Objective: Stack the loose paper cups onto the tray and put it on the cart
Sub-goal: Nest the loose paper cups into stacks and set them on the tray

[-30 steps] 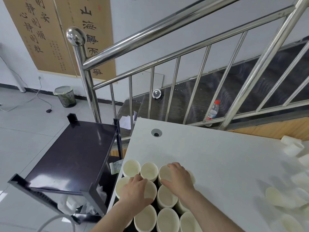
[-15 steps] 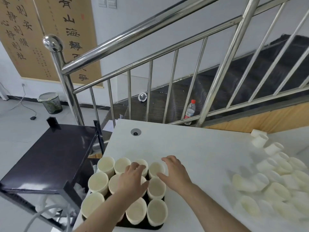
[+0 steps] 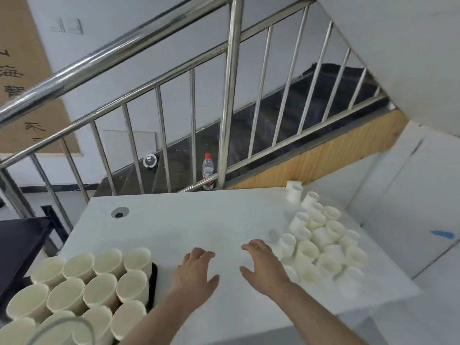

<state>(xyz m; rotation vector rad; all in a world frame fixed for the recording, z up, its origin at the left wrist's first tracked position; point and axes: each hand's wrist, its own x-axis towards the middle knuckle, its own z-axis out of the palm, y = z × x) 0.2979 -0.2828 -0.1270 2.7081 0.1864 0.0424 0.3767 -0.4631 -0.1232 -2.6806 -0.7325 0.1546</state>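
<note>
Hovering over the bare middle of the white table (image 3: pixel 174 220), both hands hold nothing. The left hand (image 3: pixel 195 275) is palm down with its fingers loosely spread, just to the right of the black tray (image 3: pixel 153 282), and it does not touch the tray. The right hand (image 3: pixel 263 263) is also palm down with the fingers apart and a little bent; its fingertips (image 3: pixel 249 246) point toward the loose paper cups (image 3: pixel 321 235), and the nearest cup lies just beside them, but I cannot tell if they touch it. The loose cups lie in a heap at the right side of the table, some upright and some on their side. The stacked cups (image 3: pixel 99 287) stand upright and close together on the tray at the left corner of the table. The dark cart (image 3: pixel 20 242) stands beside the table on the left.
</note>
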